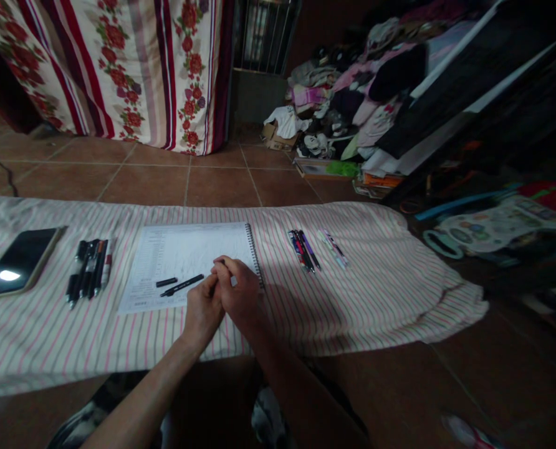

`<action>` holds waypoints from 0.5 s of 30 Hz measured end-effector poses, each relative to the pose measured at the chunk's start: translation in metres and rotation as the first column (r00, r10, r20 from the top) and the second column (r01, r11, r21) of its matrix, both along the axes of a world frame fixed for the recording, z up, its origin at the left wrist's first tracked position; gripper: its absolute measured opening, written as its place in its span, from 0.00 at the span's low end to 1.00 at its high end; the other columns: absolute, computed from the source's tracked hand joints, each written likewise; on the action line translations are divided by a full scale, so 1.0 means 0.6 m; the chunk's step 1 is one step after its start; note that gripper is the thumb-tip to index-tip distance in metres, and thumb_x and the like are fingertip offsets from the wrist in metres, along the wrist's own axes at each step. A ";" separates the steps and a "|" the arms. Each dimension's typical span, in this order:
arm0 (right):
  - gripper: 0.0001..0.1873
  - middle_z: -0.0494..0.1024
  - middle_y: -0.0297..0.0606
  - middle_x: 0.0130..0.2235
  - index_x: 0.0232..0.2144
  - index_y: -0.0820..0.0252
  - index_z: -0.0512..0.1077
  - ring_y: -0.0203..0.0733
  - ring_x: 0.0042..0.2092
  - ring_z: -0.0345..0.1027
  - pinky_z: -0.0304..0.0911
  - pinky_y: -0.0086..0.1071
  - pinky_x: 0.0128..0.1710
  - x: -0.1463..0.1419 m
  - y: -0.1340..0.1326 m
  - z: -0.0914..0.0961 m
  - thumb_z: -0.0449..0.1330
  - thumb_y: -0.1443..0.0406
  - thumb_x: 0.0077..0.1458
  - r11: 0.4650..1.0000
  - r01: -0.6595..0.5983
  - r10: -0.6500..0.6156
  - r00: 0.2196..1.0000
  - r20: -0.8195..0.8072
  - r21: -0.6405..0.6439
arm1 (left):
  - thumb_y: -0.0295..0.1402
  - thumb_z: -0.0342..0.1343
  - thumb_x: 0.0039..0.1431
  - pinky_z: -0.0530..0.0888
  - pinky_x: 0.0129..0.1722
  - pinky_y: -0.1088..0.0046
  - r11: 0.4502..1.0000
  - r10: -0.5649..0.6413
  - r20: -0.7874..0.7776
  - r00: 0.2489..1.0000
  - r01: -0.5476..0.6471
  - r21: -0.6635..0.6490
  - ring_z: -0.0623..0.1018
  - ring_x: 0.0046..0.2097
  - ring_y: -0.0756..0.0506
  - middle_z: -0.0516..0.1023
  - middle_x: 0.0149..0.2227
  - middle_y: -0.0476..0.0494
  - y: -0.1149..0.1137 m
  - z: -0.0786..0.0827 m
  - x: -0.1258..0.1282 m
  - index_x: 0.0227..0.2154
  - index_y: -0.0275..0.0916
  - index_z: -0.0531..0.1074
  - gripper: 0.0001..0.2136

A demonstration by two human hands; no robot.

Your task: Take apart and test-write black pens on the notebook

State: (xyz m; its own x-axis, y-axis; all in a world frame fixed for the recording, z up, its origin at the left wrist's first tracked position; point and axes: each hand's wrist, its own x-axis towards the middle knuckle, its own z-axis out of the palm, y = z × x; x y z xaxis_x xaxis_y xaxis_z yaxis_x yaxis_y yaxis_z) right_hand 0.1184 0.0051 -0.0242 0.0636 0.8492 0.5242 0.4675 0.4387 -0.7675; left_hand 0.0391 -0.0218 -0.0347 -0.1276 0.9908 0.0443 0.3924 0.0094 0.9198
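My left hand and my right hand meet over the lower right part of a spiral notebook. The fingers of both are bent and pressed together at the tips. Whatever they pinch, if anything, is hidden by the fingers. Just left of them a slim black pen lies slantwise on the page. A short black pen cap rests beside it, apart from the pen. The notebook's wire binding runs along its right side, and faint printed rows show at the page's left.
A row of pens and markers and a phone lie left of the notebook. Several pens and two pale ones lie to the right. All rest on a striped cloth. Piled clothes stand beyond on the floor.
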 end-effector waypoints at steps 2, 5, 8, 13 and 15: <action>0.10 0.78 0.36 0.28 0.31 0.58 0.71 0.37 0.33 0.73 0.65 0.30 0.39 0.001 0.000 -0.001 0.51 0.64 0.56 1.000 -0.018 0.018 1.000 -0.016 0.017 | 0.33 0.48 0.53 0.62 0.25 0.76 1.000 -0.009 -0.034 0.999 0.009 0.001 0.69 0.25 0.49 0.71 0.21 0.49 0.000 -0.001 -0.003 0.30 0.35 0.74 0.10; 0.10 0.78 0.36 0.29 0.31 0.59 0.71 0.37 0.34 0.73 0.65 0.29 0.40 0.006 0.001 0.000 0.50 0.64 0.56 1.000 -0.028 0.028 0.997 -0.078 0.009 | 0.33 0.47 0.55 0.63 0.27 0.74 0.999 -0.042 -0.125 0.991 0.044 0.012 0.70 0.26 0.48 0.72 0.22 0.48 0.001 -0.001 -0.007 0.34 0.35 0.75 0.12; 0.11 0.78 0.36 0.30 0.32 0.58 0.70 0.36 0.35 0.73 0.66 0.29 0.39 0.013 0.002 0.004 0.48 0.64 0.57 0.997 -0.044 0.037 0.994 -0.101 -0.066 | 0.32 0.46 0.56 0.64 0.29 0.73 0.995 -0.070 -0.203 0.977 0.082 0.048 0.71 0.28 0.47 0.74 0.25 0.46 0.003 -0.001 -0.008 0.35 0.35 0.75 0.13; 0.13 0.78 0.36 0.31 0.34 0.59 0.70 0.36 0.33 0.73 0.67 0.28 0.35 0.022 0.005 0.010 0.46 0.63 0.58 0.988 -0.072 0.050 0.987 -0.149 -0.140 | 0.32 0.46 0.57 0.67 0.35 0.71 0.988 -0.021 -0.245 0.969 0.058 0.143 0.72 0.32 0.47 0.72 0.30 0.43 0.008 -0.001 -0.005 0.33 0.35 0.76 0.13; 0.13 0.78 0.36 0.31 0.34 0.59 0.70 0.35 0.32 0.72 0.67 0.27 0.32 0.025 0.007 0.014 0.46 0.62 0.58 0.986 -0.062 0.037 0.987 -0.159 -0.156 | 0.32 0.46 0.57 0.68 0.36 0.71 0.986 -0.022 -0.218 0.976 0.057 0.158 0.72 0.33 0.47 0.72 0.31 0.43 0.010 -0.001 -0.004 0.33 0.36 0.76 0.13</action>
State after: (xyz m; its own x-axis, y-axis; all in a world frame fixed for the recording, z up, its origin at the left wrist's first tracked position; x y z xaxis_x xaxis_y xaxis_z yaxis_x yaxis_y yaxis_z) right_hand 0.1331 0.0091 -0.0161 0.0893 0.9255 0.3682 0.3178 0.3239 -0.8911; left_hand 0.0370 -0.0159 -0.0355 -0.0584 0.9721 0.2272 0.5775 -0.1527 0.8020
